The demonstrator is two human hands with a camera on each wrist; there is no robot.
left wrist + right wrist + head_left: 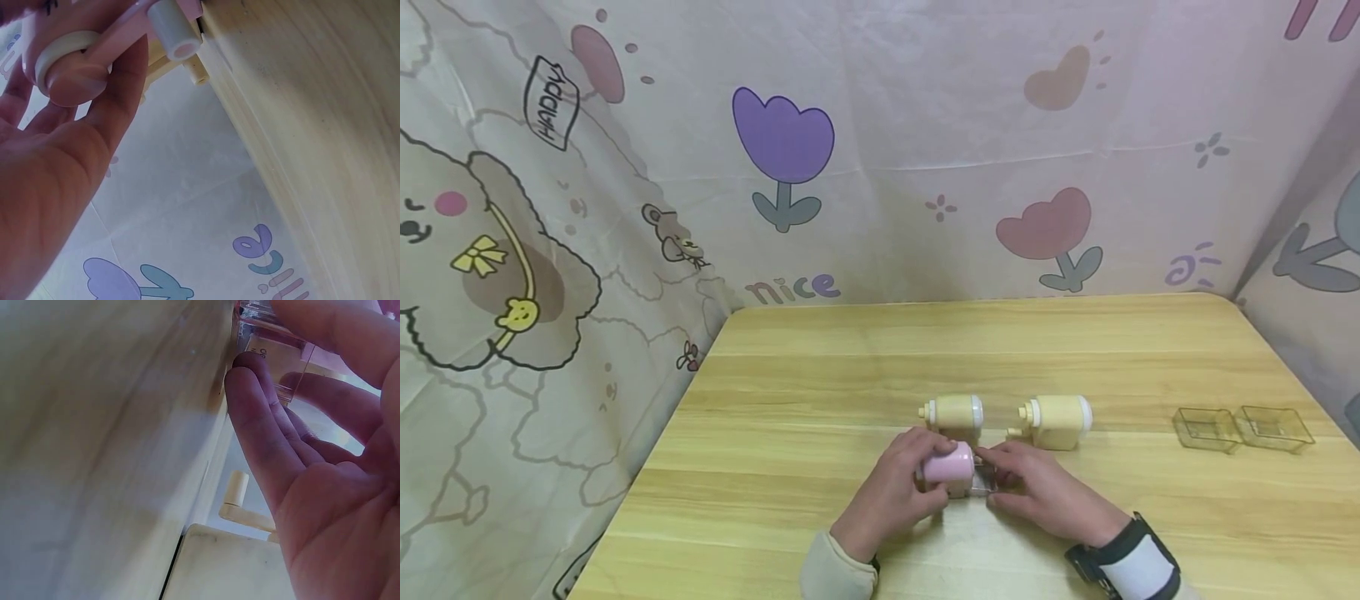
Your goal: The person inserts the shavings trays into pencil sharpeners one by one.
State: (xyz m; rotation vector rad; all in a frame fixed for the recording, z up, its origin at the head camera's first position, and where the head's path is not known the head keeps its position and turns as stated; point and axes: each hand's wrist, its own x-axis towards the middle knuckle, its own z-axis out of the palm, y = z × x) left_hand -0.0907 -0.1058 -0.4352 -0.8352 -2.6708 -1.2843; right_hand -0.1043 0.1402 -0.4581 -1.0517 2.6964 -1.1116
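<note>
My left hand [891,483] grips a pink hand-crank pencil sharpener [948,467] on the table, fingers over its far side and thumb on the near side. Its pink crank [122,40] with a pale knob shows in the left wrist view. At the sharpener's right end, my right hand [1047,493] pinches a clear drawer [983,480] between thumb and fingers. The right wrist view shows those fingers around the drawer's transparent wall [300,378]. How far the drawer sits inside the body is hidden.
Behind my hands stand two yellow sharpeners, one on the left [953,412] and one on the right [1060,421]. Farther right, two clear yellowish drawers, a left one [1206,429] and a right one [1273,427], lie side by side. Patterned cloth [895,167] hangs behind the wooden table [805,367].
</note>
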